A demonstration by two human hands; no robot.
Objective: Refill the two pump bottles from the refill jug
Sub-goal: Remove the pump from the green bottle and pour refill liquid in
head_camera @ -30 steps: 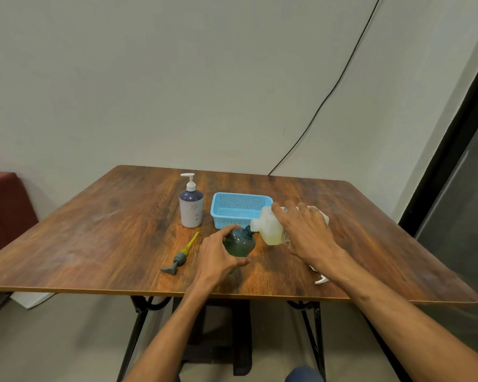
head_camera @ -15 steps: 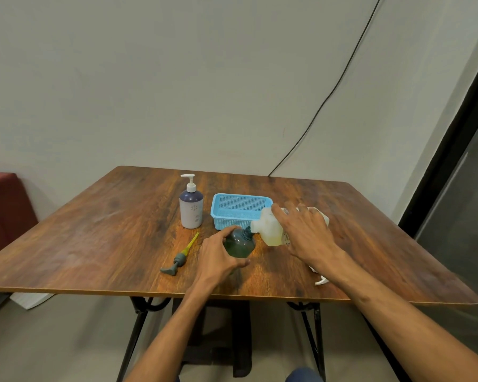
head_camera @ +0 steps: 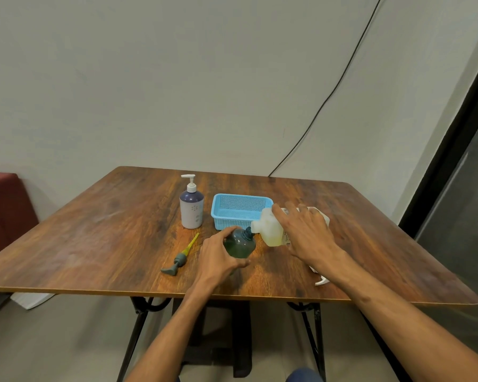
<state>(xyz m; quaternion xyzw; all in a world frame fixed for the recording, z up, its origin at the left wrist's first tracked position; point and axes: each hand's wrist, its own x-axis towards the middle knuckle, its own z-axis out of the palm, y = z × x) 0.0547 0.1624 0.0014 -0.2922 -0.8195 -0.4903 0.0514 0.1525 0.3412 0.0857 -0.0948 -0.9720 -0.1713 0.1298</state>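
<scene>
A dark green pump bottle (head_camera: 239,244) stands near the table's front middle with its pump off, and my left hand (head_camera: 217,260) grips its side. My right hand (head_camera: 305,234) holds the translucent white refill jug (head_camera: 269,230) tipped to the left, its spout at the green bottle's open neck. Yellowish liquid shows in the jug. The green bottle's pump (head_camera: 180,257), grey head with a yellow tube, lies on the table to the left. A white and purple pump bottle (head_camera: 191,208) with its pump on stands further back.
A light blue plastic basket (head_camera: 239,210) sits behind the green bottle, close to the jug. A small white object (head_camera: 321,281) lies by my right wrist near the wooden table's front edge (head_camera: 94,290). A black cable runs down the wall.
</scene>
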